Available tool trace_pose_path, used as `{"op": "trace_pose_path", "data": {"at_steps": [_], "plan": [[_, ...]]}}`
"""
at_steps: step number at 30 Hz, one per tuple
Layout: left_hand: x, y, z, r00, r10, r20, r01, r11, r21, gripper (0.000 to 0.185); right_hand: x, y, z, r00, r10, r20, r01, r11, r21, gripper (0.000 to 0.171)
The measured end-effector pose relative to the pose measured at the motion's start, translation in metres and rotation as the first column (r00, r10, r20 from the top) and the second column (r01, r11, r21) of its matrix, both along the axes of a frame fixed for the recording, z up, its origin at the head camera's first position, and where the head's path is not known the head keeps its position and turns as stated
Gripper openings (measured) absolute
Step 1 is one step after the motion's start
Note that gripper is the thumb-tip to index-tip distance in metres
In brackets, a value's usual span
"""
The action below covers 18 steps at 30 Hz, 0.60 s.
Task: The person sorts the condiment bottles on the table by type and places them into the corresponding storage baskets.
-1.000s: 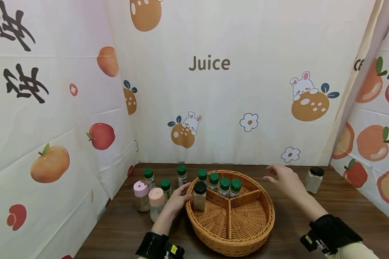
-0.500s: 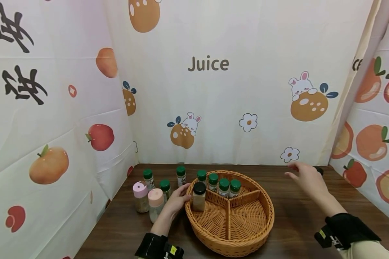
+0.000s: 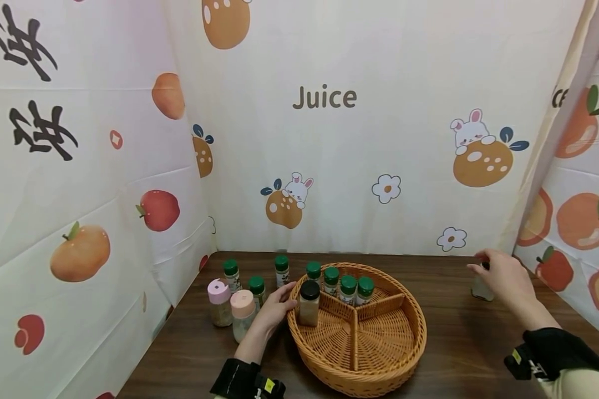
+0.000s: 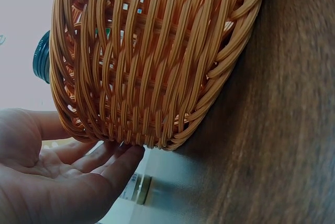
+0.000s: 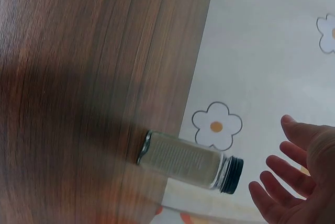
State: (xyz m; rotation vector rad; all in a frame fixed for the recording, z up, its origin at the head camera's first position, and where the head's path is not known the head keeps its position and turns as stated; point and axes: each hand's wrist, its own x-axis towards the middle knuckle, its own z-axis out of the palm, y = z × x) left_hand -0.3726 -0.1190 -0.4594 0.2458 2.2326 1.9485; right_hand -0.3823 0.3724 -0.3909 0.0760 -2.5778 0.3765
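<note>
My left hand (image 3: 272, 311) holds the rim of a round wicker basket (image 3: 359, 382), thumb and fingers around its left edge; the left wrist view shows the fingers on the woven wall (image 4: 141, 77). The basket has three compartments. A square glass jar with a black lid (image 3: 309, 303) stands in the left one, and several green-capped spice jars (image 3: 348, 288) stand in the back one. Far right, my right hand (image 3: 506, 280) is above another black-lidded glass jar (image 5: 180, 161) of pale powder, its fingers spread near the lid without touching it. That jar stands upright on the table.
Left of the basket stand a pink-lidded shaker (image 3: 219, 305), a peach-lidded shaker (image 3: 242, 316) and green-capped jars (image 3: 282, 270). Printed curtains (image 3: 339, 166) close off the back and both sides of the dark wooden table (image 3: 454, 332).
My right hand has moved right, from beside the basket to the black-lidded jar at the far right. My left hand stays on the basket rim.
</note>
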Motion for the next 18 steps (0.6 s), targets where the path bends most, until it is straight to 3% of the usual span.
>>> {"op": "trace_pose_path", "data": {"at_steps": [18], "plan": [[0.000, 0.000, -0.001, 1.000, 0.004, 0.018, -0.004, 1.000, 0.003, 0.055, -0.011, 0.031, -0.009, 0.995, -0.101, 0.017, 0.101, 0.995, -0.012, 0.042]]}}
